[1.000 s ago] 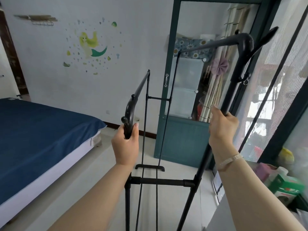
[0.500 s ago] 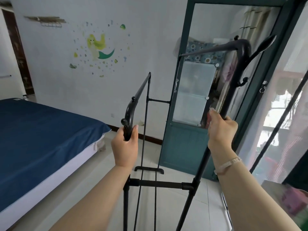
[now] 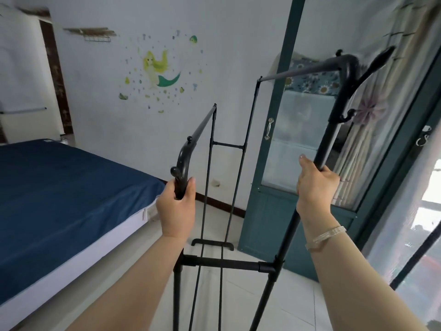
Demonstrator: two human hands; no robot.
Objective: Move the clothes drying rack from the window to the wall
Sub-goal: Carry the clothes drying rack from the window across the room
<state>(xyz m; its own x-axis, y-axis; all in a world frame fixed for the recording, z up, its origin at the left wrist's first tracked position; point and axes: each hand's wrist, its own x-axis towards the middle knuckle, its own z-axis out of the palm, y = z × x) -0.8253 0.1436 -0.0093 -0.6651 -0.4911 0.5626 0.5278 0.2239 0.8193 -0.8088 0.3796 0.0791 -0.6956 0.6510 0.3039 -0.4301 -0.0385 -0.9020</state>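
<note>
From the head camera, a black rack (image 3: 224,265) stands on the tiled floor (image 3: 241,304) in the middle of the room, between a blue bed (image 3: 59,194) on the left and a green glass door (image 3: 300,149) on the right, with the mermaid-stickered wall (image 3: 100,96) beyond its far end. The left hand (image 3: 177,207) is clenched around the near left post just under its curved top. The right hand (image 3: 315,187) grasps the taller near right post, a clear bracelet (image 3: 325,237) on that wrist.
</note>
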